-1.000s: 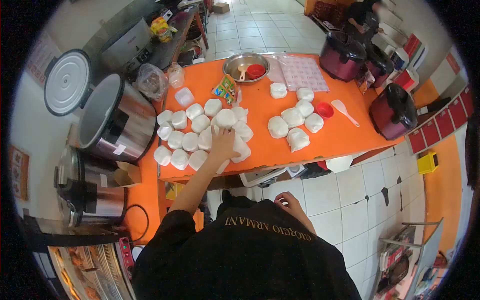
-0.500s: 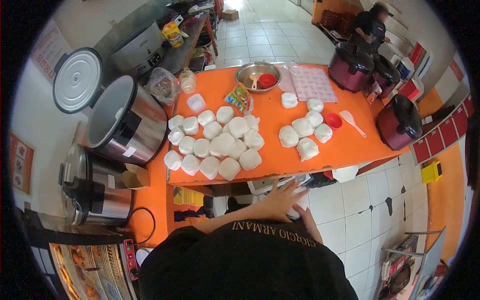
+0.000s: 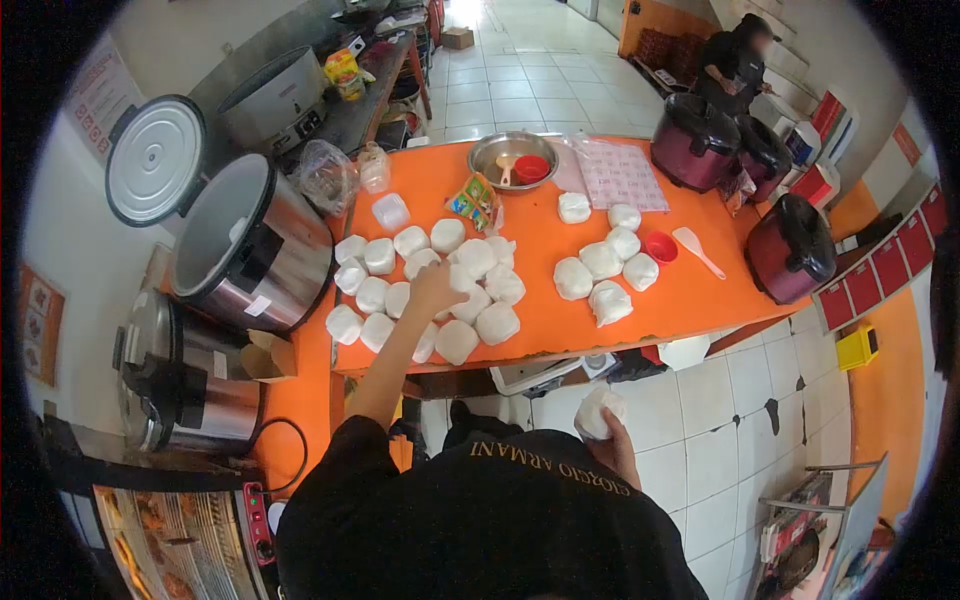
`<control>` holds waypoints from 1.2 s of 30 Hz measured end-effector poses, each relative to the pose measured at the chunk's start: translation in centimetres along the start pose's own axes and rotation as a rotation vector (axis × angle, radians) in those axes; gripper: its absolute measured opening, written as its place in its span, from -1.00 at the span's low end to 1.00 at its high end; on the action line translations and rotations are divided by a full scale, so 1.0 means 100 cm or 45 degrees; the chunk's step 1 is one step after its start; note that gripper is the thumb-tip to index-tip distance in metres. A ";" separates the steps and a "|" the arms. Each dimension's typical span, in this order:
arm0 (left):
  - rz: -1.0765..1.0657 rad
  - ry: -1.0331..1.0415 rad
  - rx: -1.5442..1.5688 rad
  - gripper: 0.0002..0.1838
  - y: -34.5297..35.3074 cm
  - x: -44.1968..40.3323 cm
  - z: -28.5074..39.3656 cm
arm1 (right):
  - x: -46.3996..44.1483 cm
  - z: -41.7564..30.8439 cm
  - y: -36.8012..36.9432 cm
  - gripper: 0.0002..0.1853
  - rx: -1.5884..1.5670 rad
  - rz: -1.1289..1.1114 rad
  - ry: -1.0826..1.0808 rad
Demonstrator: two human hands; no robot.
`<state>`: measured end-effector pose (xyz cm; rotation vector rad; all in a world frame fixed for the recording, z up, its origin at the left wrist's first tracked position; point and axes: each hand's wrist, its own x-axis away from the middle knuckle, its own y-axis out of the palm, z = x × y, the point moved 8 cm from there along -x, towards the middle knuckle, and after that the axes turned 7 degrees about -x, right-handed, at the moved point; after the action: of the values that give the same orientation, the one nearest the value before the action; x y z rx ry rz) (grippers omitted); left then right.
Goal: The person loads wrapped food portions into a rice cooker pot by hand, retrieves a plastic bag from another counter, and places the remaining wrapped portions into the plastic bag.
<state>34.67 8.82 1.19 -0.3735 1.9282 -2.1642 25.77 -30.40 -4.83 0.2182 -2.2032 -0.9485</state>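
Observation:
My left hand (image 3: 434, 291) reaches over the left group of white paper-wrapped bundles (image 3: 457, 341) on the orange table. Its fingers are closed against a bundle (image 3: 461, 279) on top of that group, partly covering it. Close to my body, past the table's front edge, my right hand (image 3: 618, 446) grips another white wrapped bundle (image 3: 600, 412). A smaller group of wrapped bundles (image 3: 601, 260) sits to the right on the table. Beside it are a red cup (image 3: 661, 247) and a pale rice paddle (image 3: 698, 252).
A metal bowl (image 3: 512, 161) and printed wrapping sheets (image 3: 622, 177) lie along the far side of the orange table (image 3: 540, 325). Maroon rice cookers (image 3: 793, 249) stand at right, with large steel cookers (image 3: 235, 240) at left. A person (image 3: 735, 68) stands in the background.
My left hand has moved from beside my right hand up and left onto the left group. My right hand stays low, and the bundle in it now shows clearly.

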 end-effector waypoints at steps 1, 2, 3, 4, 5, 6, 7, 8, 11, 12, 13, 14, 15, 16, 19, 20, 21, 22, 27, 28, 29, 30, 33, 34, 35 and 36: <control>0.001 0.000 0.002 -0.15 -0.003 0.002 0.007 | 0.001 -0.001 0.003 -0.36 0.002 0.000 -0.001; 0.006 -0.007 0.419 -0.19 -0.020 0.013 0.021 | 0.004 -0.002 0.010 -0.39 -0.008 -0.023 0.008; 0.012 -0.013 0.835 -0.23 -0.034 0.023 0.037 | 0.007 -0.003 0.018 -0.43 -0.017 -0.048 0.018; -0.041 0.089 1.081 -0.25 -0.042 0.036 0.061 | 0.009 -0.003 0.023 -0.43 -0.016 -0.049 0.018; -0.094 0.192 1.326 -0.27 -0.044 0.049 0.087 | 0.010 -0.004 0.033 -0.42 -0.078 -0.124 -0.007; -0.119 0.251 1.430 -0.26 -0.038 0.063 0.109 | 0.013 -0.006 0.043 -0.41 -0.138 -0.198 -0.030; -0.143 0.309 1.536 -0.24 -0.029 0.077 0.130 | 0.017 -0.008 0.051 -0.41 -0.133 -0.197 -0.025; -0.160 0.325 1.449 -0.23 -0.017 0.089 0.146 | 0.023 -0.014 0.064 -0.39 -0.148 -0.263 -0.066; -0.091 0.353 1.181 -0.26 0.011 0.120 0.185 | 0.026 -0.016 0.067 -0.35 -0.152 -0.330 -0.104; -0.090 0.360 1.184 -0.26 0.020 0.129 0.194 | 0.026 -0.015 0.064 -0.33 -0.139 -0.333 -0.097; -0.016 0.387 1.142 -0.34 0.025 0.137 0.200 | 0.024 -0.015 0.062 -0.33 -0.136 -0.334 -0.107; 0.058 0.415 1.099 -0.42 0.024 0.142 0.205 | 0.021 -0.015 0.060 -0.33 0.026 -0.335 -0.132; 0.057 0.428 1.103 -0.42 0.025 0.144 0.207 | 0.020 -0.014 0.059 -0.32 0.185 -0.329 -0.158; -0.040 0.422 1.232 -0.50 0.030 0.147 0.208 | 0.018 -0.010 0.057 -0.30 0.055 -0.294 -0.080; -0.599 0.345 1.769 -0.58 0.010 0.144 0.205 | 0.034 -0.022 0.075 -0.24 -0.131 -0.296 -0.021; -0.959 0.117 1.960 -0.56 0.008 0.144 0.201 | 0.034 -0.021 0.072 -0.23 -0.237 -0.395 0.028; -0.620 0.469 1.669 -0.57 0.002 0.121 0.191 | 0.033 -0.022 0.066 -0.28 -0.302 -0.370 0.025; -0.191 0.802 0.981 -0.49 -0.001 0.098 0.175 | 0.034 -0.023 0.059 -0.29 -0.298 -0.355 0.006; 0.411 0.323 -0.026 -0.25 -0.022 -0.022 0.077 | 0.035 -0.018 0.019 -0.30 -0.305 -0.214 -0.060; 0.362 0.197 -0.259 -0.14 0.013 -0.054 0.045 | 0.036 -0.016 0.016 -0.27 -0.352 -0.239 -0.042; 0.385 0.218 -0.258 -0.14 0.016 -0.068 0.034 | 0.036 -0.015 0.016 -0.25 -0.398 -0.269 -0.026; 0.064 0.212 -0.160 -0.11 0.033 -0.081 0.026 | 0.044 -0.017 0.020 -0.24 -0.422 -0.244 -0.054; -0.269 0.237 -0.071 -0.08 0.049 -0.092 0.032 | 0.047 -0.020 0.021 -0.25 -0.358 -0.268 -0.086; -0.296 0.249 -0.071 -0.07 0.050 -0.090 0.036 | 0.046 -0.018 0.018 -0.26 -0.391 -0.297 -0.095; -0.300 0.255 -0.071 -0.07 0.050 -0.089 0.038 | 0.048 -0.019 0.020 -0.26 -0.394 -0.291 -0.099; -0.273 0.250 -0.059 -0.08 0.049 -0.089 0.038 | 0.052 -0.021 0.022 -0.26 -0.402 -0.253 -0.131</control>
<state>44.32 7.59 -3.62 -0.4069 2.1340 -2.3723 23.71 -32.12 0.55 0.2472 -2.1137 -1.4297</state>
